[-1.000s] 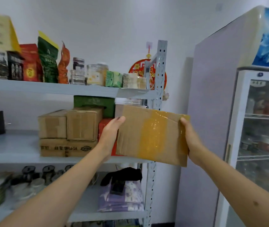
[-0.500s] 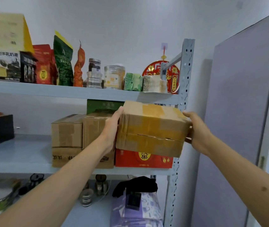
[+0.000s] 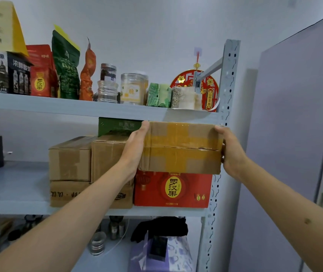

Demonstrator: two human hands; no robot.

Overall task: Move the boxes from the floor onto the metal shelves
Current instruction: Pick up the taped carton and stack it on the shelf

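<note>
A brown cardboard box (image 3: 182, 148) crossed with yellowish tape sits on top of a red carton (image 3: 172, 190) at the right end of the middle metal shelf (image 3: 15, 193), just under the top shelf (image 3: 58, 107). My left hand (image 3: 135, 148) presses flat against the box's left side, fingers straight. My right hand (image 3: 232, 154) grips its right end, thumb on the upper front edge and fingers hidden behind.
Two taped cardboard boxes (image 3: 70, 160) stand on a flat carton left of the red one, with a green box (image 3: 117, 126) behind. Bags and jars fill the top shelf. The perforated upright (image 3: 228, 75) and a fridge side (image 3: 294, 134) are at the right.
The box went from tilted in front of the shelf to lying flat on the red carton and now sits further in. My view has moved closer and slightly left.
</note>
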